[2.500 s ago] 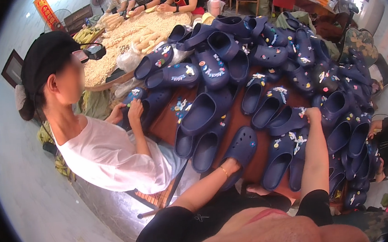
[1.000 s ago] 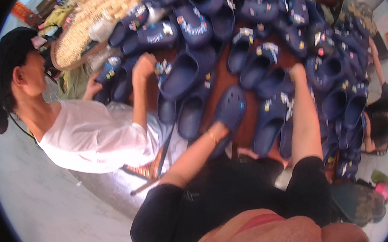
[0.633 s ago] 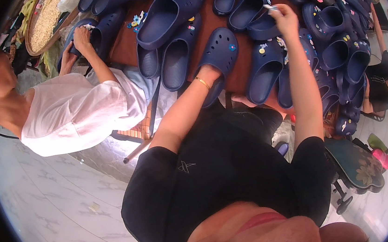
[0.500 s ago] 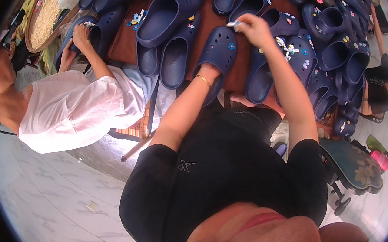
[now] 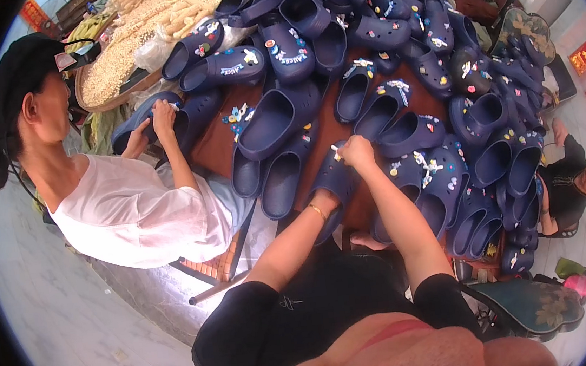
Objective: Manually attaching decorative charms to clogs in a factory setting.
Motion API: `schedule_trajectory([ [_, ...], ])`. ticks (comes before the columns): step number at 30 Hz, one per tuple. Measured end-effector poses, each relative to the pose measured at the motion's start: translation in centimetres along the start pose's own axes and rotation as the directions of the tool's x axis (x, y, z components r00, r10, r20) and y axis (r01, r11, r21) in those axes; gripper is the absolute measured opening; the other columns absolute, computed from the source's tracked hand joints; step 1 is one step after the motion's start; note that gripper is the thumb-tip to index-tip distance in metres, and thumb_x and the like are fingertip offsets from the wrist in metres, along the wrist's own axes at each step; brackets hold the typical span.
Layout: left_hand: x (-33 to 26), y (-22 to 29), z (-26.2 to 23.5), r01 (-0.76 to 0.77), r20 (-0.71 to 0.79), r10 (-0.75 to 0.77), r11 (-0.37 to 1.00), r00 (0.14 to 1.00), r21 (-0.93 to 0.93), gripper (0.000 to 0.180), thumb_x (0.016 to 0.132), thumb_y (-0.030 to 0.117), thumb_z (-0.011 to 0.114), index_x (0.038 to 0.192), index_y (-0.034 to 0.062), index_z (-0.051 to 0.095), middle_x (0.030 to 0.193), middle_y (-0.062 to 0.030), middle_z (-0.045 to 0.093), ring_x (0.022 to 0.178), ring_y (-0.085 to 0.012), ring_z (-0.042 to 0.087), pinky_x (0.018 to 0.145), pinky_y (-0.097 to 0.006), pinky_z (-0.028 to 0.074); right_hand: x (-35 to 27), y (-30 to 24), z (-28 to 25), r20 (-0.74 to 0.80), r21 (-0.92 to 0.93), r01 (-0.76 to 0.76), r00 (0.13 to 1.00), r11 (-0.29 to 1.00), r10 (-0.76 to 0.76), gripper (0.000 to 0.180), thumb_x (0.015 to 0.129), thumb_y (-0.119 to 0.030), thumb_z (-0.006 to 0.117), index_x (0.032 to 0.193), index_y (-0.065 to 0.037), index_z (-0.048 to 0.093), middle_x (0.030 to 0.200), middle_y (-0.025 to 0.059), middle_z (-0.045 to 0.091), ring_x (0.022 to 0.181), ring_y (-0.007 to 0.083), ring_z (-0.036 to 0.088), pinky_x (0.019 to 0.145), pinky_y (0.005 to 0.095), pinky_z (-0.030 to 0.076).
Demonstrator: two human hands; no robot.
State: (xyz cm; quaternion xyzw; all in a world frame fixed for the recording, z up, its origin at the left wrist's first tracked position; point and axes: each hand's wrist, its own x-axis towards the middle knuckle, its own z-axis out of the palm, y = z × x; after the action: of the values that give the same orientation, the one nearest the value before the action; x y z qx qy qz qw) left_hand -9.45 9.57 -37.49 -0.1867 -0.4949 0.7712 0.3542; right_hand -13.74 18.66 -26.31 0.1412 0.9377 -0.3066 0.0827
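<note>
Black shirt (image 5: 299,316), one, short-sleeved, worn by the person. Left hand (image 5: 327,199), one, sunk into the opening of a clog, gold-coloured bracelet at the wrist; its fingers are hidden inside, so whether they are apart or together cannot be told. Navy clog (image 5: 331,179), one, around the left hand, over the near part of the bench, holed toe pointing away. Right hand (image 5: 356,151), one, at the toe of that clog, fingers together, pinched on a small white charm (image 5: 336,152); whether the charm is seated in a hole cannot be told. Bench (image 5: 215,144), one, reddish brown. Co-worker (image 5: 133,205), one, at left, in a white top and black cap, both hands on another blue clog (image 5: 138,127). Loose charms (image 5: 237,118), one cluster, blue and white, on the bench. Piled clogs (image 5: 496,163), many, navy, most bearing charms, heaped at right and behind. Basket (image 5: 123,100), one, round and shallow, holding pale kernels and corn cobs (image 5: 186,20), beyond the bench at left.
</note>
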Motion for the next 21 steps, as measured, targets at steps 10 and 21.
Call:
schedule_trajectory([
  [10,1.9,-4.0,1.6,0.104,0.215,-0.15,-0.534,0.965,-0.839,0.035,0.092,0.025,0.027,0.117,0.0076,0.043,0.12,-0.0076,0.047,0.113,-0.0176,0.042,0.096,-0.032,0.033,0.4,-0.9,-3.2,0.097,-0.081,-0.111,0.988,0.991,0.119,0.026,0.068,-0.02,0.066,0.084,0.001,0.065,0.079,0.0193,0.064,0.078,0.0318,0.063,0.073,0.0401,0.049],
  [21,4.6,1.8,0.9,-0.17,0.369,0.028,-0.854,0.929,0.492,0.023,0.088,0.017,0.034,0.104,0.0087,0.048,0.104,-0.0076,0.052,0.1,-0.0177,0.048,0.087,-0.031,0.037,0.4,0.6,-0.7,0.186,0.059,0.076,0.979,0.995,-0.086,0.019,0.073,-0.017,0.066,0.068,-0.001,0.057,0.055,0.0108,0.06,0.046,0.017,0.059,0.043,0.0292,0.046],
])
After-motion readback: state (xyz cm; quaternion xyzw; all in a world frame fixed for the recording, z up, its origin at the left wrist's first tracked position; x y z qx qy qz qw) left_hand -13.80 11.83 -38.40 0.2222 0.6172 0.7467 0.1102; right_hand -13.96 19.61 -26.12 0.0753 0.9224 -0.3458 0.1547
